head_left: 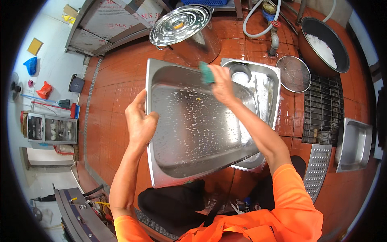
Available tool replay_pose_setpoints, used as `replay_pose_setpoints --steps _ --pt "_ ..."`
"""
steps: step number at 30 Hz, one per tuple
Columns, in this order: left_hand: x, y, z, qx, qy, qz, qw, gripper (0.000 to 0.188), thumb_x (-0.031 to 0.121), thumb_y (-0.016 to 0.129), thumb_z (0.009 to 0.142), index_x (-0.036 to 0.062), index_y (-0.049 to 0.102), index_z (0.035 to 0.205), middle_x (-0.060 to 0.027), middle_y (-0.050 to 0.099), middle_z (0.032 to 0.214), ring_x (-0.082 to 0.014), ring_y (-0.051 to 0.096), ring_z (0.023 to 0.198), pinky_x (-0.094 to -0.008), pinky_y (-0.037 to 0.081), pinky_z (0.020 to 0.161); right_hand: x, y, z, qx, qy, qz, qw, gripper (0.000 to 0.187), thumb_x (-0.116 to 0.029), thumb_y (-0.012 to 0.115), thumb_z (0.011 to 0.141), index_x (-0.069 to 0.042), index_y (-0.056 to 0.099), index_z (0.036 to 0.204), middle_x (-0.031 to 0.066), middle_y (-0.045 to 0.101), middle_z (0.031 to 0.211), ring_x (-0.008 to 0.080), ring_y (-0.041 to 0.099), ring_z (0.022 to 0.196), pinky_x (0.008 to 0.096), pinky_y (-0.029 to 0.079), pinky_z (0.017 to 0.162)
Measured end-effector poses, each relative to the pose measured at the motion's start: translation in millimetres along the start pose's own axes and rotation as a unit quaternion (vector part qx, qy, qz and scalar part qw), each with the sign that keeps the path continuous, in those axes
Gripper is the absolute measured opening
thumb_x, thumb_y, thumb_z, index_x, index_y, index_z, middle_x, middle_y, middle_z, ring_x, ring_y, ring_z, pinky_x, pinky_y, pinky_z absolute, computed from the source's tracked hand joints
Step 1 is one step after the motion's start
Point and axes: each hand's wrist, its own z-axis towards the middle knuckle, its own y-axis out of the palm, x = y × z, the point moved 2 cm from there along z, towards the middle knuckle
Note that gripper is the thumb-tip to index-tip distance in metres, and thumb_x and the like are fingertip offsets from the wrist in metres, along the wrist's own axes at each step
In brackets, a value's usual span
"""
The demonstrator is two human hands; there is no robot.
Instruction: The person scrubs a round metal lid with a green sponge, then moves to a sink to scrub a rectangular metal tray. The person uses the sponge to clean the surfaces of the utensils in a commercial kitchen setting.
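Note:
A deep rectangular stainless steel pan [189, 121] is held tilted in front of me, with white suds spotting its inside. My left hand [141, 121] grips its left rim, fingers behind the edge and thumb on the near side. In my right hand [221, 82] is a green scouring pad [207, 72], a little blurred, at the pan's far right side. A second steel pan [276, 86] sits on the floor, partly hidden by the held pan and my right forearm. Inside it are a small round metal bowl [240, 74] with white suds and some long utensils.
A tall lidded steel pot [197, 42] stands beyond the pan. A round wire strainer [293, 74], a floor drain grate [322, 109] and a big dark tub [324, 44] lie to the right. Another empty steel pan [354, 145] rests past the perforated metal strip [317, 169]. Red floor tiles [113, 105] look wet.

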Motion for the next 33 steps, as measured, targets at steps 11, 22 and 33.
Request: replay_pose_setpoints --steps 11,22,33 --pt "-12 -14 10 -0.051 -0.076 -0.287 0.953 0.052 0.011 0.048 0.073 -0.0079 0.056 0.121 -0.0044 0.06 0.071 -0.0072 0.044 0.05 -0.0192 0.033 0.044 -169 -22 41 -0.042 -0.174 0.333 0.926 0.038 -0.001 0.065 0.074 -0.003 0.06 0.112 0.0104 0.058 0.113 0.0304 0.054 0.101 0.039 0.045 0.089" --pt "-18 -9 18 -0.036 -0.104 -0.249 0.962 0.056 -0.014 0.059 0.067 -0.0059 0.054 0.122 -0.0094 0.069 0.086 -0.0106 0.063 0.066 -0.0211 0.05 0.06 -199 -70 -98 -0.222 -0.228 0.385 0.866 0.041 -0.016 0.074 0.071 -0.009 0.061 0.11 0.0064 0.057 0.112 0.0259 0.056 0.099 0.0356 0.048 0.084" --pt "3 6 2 -0.035 -0.062 -0.129 0.989 0.069 -0.014 0.044 0.062 -0.0076 0.047 0.131 -0.0059 0.066 0.09 -0.0076 0.058 0.069 -0.0179 0.044 0.061 -88 -2 -130 -0.104 -0.033 0.155 0.982 0.05 0.013 0.055 0.069 0.002 0.054 0.117 0.0176 0.049 0.116 0.0366 0.052 0.105 0.0408 0.048 0.088"
